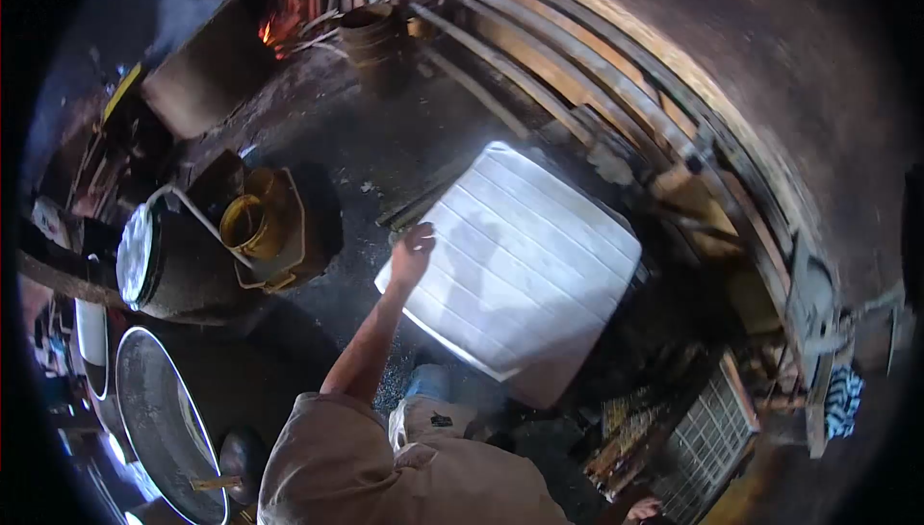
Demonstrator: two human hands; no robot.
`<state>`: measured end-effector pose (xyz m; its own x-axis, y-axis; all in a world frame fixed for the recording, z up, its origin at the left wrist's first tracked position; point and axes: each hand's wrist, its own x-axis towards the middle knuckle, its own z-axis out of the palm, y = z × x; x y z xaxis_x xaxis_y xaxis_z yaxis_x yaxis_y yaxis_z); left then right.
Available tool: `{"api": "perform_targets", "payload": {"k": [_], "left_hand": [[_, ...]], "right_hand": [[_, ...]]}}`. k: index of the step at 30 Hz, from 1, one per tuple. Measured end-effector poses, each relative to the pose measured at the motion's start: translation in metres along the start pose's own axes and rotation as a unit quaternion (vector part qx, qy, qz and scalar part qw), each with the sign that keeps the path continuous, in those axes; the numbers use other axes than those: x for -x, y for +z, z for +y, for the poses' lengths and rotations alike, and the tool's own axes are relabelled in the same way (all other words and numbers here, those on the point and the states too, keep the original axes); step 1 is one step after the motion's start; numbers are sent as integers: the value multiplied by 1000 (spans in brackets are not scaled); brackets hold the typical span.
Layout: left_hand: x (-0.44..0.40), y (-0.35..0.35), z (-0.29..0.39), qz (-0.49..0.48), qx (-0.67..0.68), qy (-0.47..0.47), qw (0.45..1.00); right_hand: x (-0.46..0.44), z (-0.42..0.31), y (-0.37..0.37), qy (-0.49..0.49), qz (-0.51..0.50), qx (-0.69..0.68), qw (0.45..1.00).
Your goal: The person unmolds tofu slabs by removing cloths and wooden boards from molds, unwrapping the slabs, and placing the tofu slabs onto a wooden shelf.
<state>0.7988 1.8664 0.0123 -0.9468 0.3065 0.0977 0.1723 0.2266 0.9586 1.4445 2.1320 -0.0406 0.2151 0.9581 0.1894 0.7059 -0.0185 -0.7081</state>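
My left hand [413, 254] is over the near left edge of a white box-like thing [527, 260] with a flat, ribbed top. Its fingers are loosely bent and apart, with nothing seen in them; I cannot tell whether they touch the top. Low on the right, my right hand [643, 509] is partly visible beside a wooden-framed mesh rack [710, 429]. Its fingers are too small and dim to read. Shadows fall across the white top.
A yellow pail [244, 225] stands in a tub to the left, near a large lidded pot [183, 265] and a wide metal basin [159, 409]. Fire [272, 34] burns at the back beside a bucket [371, 36]. Wooden beams [577, 53] line the right wall.
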Motion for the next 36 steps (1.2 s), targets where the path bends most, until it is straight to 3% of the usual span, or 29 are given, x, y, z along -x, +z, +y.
{"api": "perform_targets", "payload": {"k": [3,5,6,7,8,9,10,11,12,13,14,15,16,18,19,21,22,24,26,30,32,33,36], "left_hand": [[-43,-55,-71,33,-87,-98,991],[-55,-68,-145,-64,-151,-154,974],[-50,-61,-209,-39,-83,-181,979],[-44,-69,-228,-106,-44,-169,979],[-31,-64,-261,-122,100,-221,962],[-17,-59,-299,-125,235,-279,923],[1,-55,-326,-112,445,-202,865],[-4,-59,-321,-232,186,-359,885],[30,-49,-361,-213,260,-256,906],[29,-54,-343,-187,309,-260,895],[29,-60,-321,-160,358,-263,881],[35,-54,-346,-170,284,-315,889],[28,-58,-341,-166,288,-320,887],[17,-72,-318,-227,104,-315,916],[6,-82,-296,-225,105,-317,915],[-21,-104,-243,-66,244,-368,895],[-36,-115,-216,36,276,-346,896],[-63,-149,-177,67,259,-322,908],[-66,-163,-171,107,273,-303,907],[-58,-172,-154,56,297,-324,897],[-54,-172,-148,37,289,-323,901],[-52,-171,-143,21,281,-326,902],[-44,-178,-111,-27,198,-329,923]], "right_hand": [[-33,-182,95,-229,-84,22,969],[-34,-289,152,-323,-134,20,937],[-31,-339,181,-352,-153,17,923],[-15,-417,227,-387,-257,55,884],[-3,-463,282,-406,-309,21,860],[22,-513,331,-460,-356,-54,812],[55,-571,365,-464,-427,-85,771],[85,-615,397,-481,-449,-62,751],[103,-637,441,-485,-489,-76,721],[122,-654,481,-527,-484,-77,694],[136,-664,519,-534,-488,12,690],[147,-669,556,-562,-506,74,650],[166,-677,576,-544,-495,211,644],[194,-677,614,-556,-475,390,560],[205,-678,625,-550,-465,457,522],[218,-668,655,-506,-466,566,455],[221,-661,664,-511,-450,577,451],[225,-661,671,-515,-434,589,447],[231,-683,664,-483,-469,635,379],[214,-717,641,-538,-458,605,367],[190,-711,655,-611,-375,498,488],[180,-725,649,-687,-357,417,476],[158,-731,617,-608,-317,325,651]]}}
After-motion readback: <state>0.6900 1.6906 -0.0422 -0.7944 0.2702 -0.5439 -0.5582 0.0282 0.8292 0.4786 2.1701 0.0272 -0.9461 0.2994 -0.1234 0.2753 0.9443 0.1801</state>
